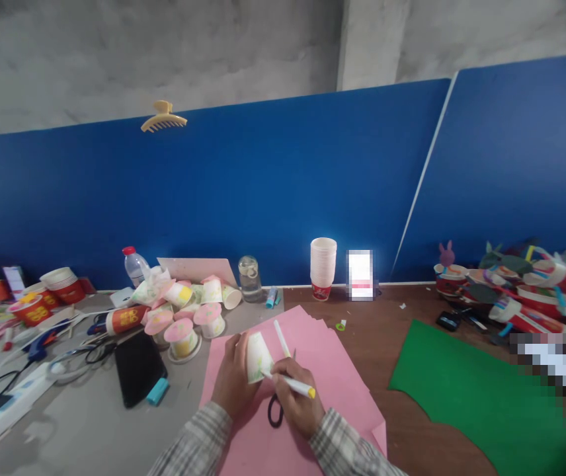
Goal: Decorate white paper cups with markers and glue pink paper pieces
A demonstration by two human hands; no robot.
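A white paper cup [258,356] with green marks lies tilted in my left hand [235,370], whose fingers wrap its far side. My right hand [297,396] grips a white marker pen [297,385] with a yellow end; its tip meets the cup's side or is very close to it. Below both hands spreads a stack of pink paper [335,377]. Scissors with black handles [276,411] lie on it, partly hidden by my right hand. Another white marker [282,338] rests on the paper just beyond my hands.
Several decorated paper cups [182,338] cluster at the left, near a black phone-like slab [139,367] and a power strip [10,410]. A cup stack [323,264] and glass jar [250,279] stand along the blue partition [263,185]. Green sheet material [481,403] lies right.
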